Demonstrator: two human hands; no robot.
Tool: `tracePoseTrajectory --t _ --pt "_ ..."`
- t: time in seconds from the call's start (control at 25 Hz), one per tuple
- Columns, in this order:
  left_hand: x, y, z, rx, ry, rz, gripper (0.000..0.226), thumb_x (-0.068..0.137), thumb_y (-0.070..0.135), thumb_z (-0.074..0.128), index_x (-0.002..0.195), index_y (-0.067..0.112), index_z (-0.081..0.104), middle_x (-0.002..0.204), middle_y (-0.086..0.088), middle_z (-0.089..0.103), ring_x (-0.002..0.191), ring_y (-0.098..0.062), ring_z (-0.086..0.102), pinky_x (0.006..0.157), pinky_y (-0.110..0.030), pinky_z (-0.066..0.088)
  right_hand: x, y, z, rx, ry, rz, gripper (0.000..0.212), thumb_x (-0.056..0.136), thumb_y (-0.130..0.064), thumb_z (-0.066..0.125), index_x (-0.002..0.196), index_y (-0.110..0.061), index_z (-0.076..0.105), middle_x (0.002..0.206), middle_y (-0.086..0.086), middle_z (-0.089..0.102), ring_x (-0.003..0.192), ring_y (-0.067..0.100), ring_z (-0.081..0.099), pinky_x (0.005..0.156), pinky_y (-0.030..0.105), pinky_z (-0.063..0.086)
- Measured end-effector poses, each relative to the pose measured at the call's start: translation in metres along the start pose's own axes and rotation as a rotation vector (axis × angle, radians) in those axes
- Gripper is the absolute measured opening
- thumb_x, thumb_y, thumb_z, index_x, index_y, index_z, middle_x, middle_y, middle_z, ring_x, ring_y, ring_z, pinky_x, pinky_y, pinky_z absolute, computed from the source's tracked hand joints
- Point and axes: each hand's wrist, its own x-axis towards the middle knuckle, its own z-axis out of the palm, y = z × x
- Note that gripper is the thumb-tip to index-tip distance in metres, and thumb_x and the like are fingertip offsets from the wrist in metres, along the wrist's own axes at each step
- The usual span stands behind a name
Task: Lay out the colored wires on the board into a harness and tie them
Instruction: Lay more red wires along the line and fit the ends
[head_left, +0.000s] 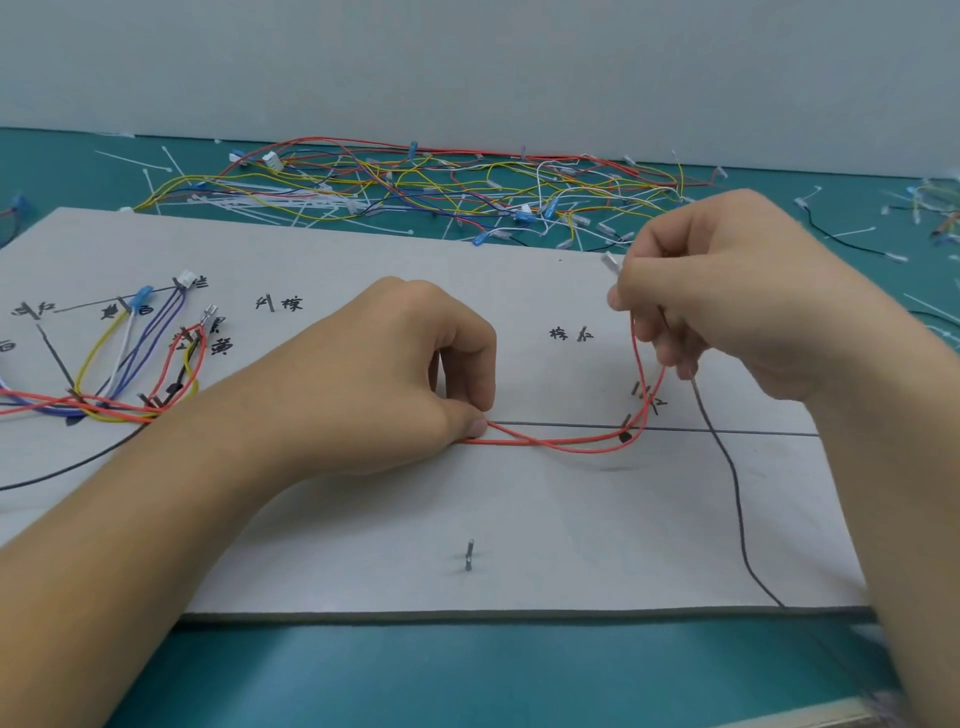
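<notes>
A grey harness board (519, 519) with drawn lines, written labels and metal pins lies in front of me. Two red wires (566, 443) run along its middle line and curve up around a pin (626, 422) at the right. My left hand (395, 374) pinches them down on the board at its middle. My right hand (727, 296) is raised above the board's right part, gripping the red wires' upper ends, a clear terminal (612, 262) sticking out past the fingers. A black wire (727, 467) hangs from that hand toward the board's front edge.
Yellow, white, blue, red and black wires (135, 358) fan out between pins at the board's left. A tangled heap of loose wires and white cable ties (415, 192) lies on the green mat behind the board. A lone pin (469, 555) stands near the front edge.
</notes>
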Motion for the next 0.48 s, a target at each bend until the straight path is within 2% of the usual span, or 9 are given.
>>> tracePoseTrajectory --t 0.16,0.28,0.4,0.48 --pt "-0.001 0.000 0.000 -0.014 0.000 0.006 0.016 0.077 0.020 0.084 0.069 0.029 0.072 0.066 0.029 0.064 0.058 -0.004 0.059 0.055 -0.011 0.044 0.020 0.006 0.008 -0.137 0.063 0.060 0.008 0.079 -0.004 0.062 0.072 -0.007 0.063 0.050 0.006 0.066 0.039 0.018 0.059 0.040 0.026 0.048" --pt "-0.002 -0.001 0.000 -0.016 -0.002 0.002 0.016 0.077 0.020 0.084 0.070 0.029 0.073 0.067 0.027 0.065 0.058 -0.004 0.059 0.054 -0.012 0.044 0.032 0.007 0.002 -0.237 0.035 0.128 0.007 0.081 0.000 0.060 0.080 -0.001 0.067 0.049 0.005 0.066 0.039 0.018 0.060 0.041 0.026 0.050" --pt "-0.002 -0.001 0.000 -0.007 -0.006 -0.005 0.013 0.076 0.024 0.084 0.073 0.031 0.073 0.073 0.017 0.069 0.062 -0.007 0.062 0.052 -0.018 0.043 0.027 0.006 -0.013 -0.193 -0.023 0.131 0.009 0.080 0.001 0.062 0.077 0.002 0.070 0.049 0.008 0.062 0.036 0.018 0.051 0.036 0.023 0.042" --pt "-0.001 -0.001 0.000 -0.009 -0.010 -0.007 0.013 0.077 0.024 0.083 0.074 0.034 0.075 0.074 0.016 0.071 0.062 -0.007 0.062 0.055 -0.023 0.046 0.018 0.006 -0.026 -0.054 -0.035 0.092 0.012 0.077 -0.001 0.062 0.071 -0.002 0.072 0.048 0.010 0.057 0.038 0.020 0.044 0.034 0.022 0.035"
